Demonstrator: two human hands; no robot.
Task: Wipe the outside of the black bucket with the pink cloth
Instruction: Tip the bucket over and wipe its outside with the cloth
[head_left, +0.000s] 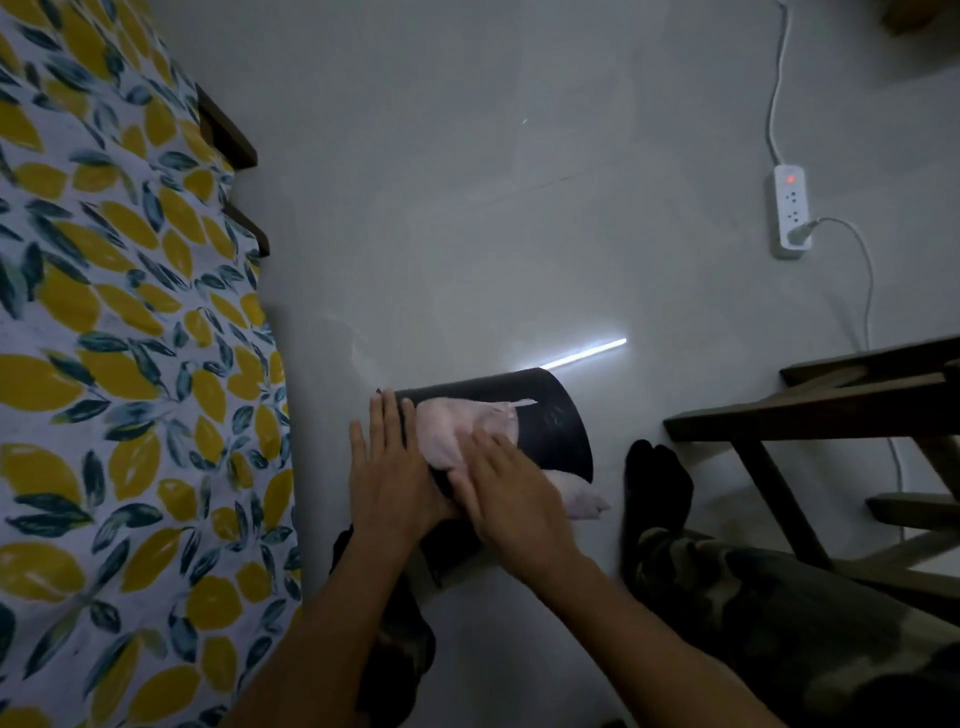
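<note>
Bucket: black bucket (550, 415) lies on its side on the grey floor (493, 208), lower centre of the frame.
Cloth: pink cloth (457, 431) spread on the bucket's wall, one end trailing to the floor at lower right.
Right hand (511, 499): flat, fingers extended, pressing the cloth; grip not closed.
Left hand (387, 473): open palm flat against the bucket's left end.
Surroundings: leaf-print bedsheet (104, 364) at left; power strip (790, 210) upper right; wooden chair (831, 415) at right.

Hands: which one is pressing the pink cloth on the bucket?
The right hand, flat on the cloth. The left hand only steadies the bucket's end, touching no cloth.
</note>
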